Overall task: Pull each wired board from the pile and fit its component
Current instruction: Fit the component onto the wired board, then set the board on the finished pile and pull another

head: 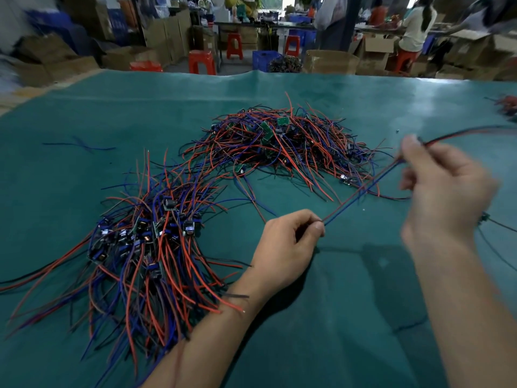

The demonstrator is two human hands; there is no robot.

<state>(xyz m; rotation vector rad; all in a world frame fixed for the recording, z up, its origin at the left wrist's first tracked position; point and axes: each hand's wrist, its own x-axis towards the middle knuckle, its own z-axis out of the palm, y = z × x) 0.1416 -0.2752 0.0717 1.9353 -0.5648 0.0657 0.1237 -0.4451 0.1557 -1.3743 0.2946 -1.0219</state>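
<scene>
Now both hands apart — left hand point(285, 245) pinching red-blue wire pair point(361, 191), right hand point(444, 189) gripping its far end.

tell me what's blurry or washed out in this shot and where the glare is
Head view: the right hand is motion-smeared; the left hand pinching the red and blue wires is fairly sharp; glare whitens the green mat at upper right; the far-left background and frame edges are smeared and bent by the wide lens.

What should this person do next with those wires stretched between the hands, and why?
Probably draw the red and blue wires toward the body. The left hand pinches their tips, the right hand grips them farther along, and no board shows clearly yet.
</scene>
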